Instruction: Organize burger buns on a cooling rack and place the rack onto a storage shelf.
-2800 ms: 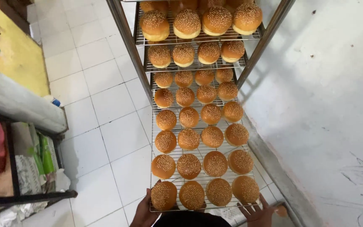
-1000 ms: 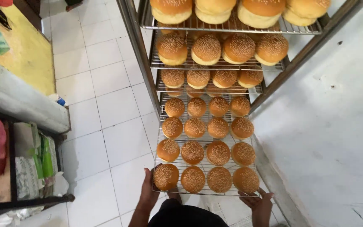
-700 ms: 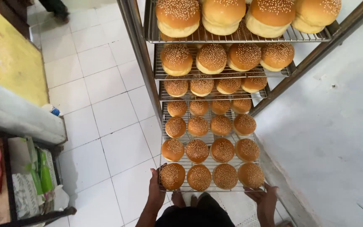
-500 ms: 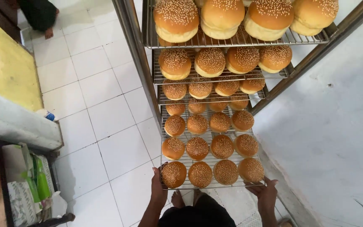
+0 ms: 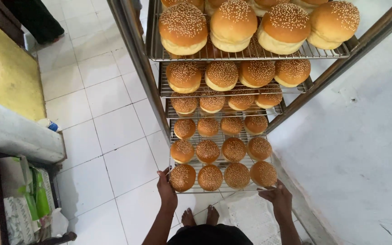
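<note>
Apparently half-hidden fingers (image 5: 165,174) under tray (image 5: 218,189).

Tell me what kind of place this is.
Probably a bakery's production area. A tall metal rack holds several wire trays of sesame buns, and the left hand and right hand grip the lowest wire tray above a white tiled floor.

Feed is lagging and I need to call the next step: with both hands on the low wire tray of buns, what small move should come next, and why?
Probably a level push inward. The left hand and right hand hold the near corners of the wire tray, whose front rows of sesame buns jut out of the rack, past the shelves above. Keep it flat; the buns sit loose.
</note>
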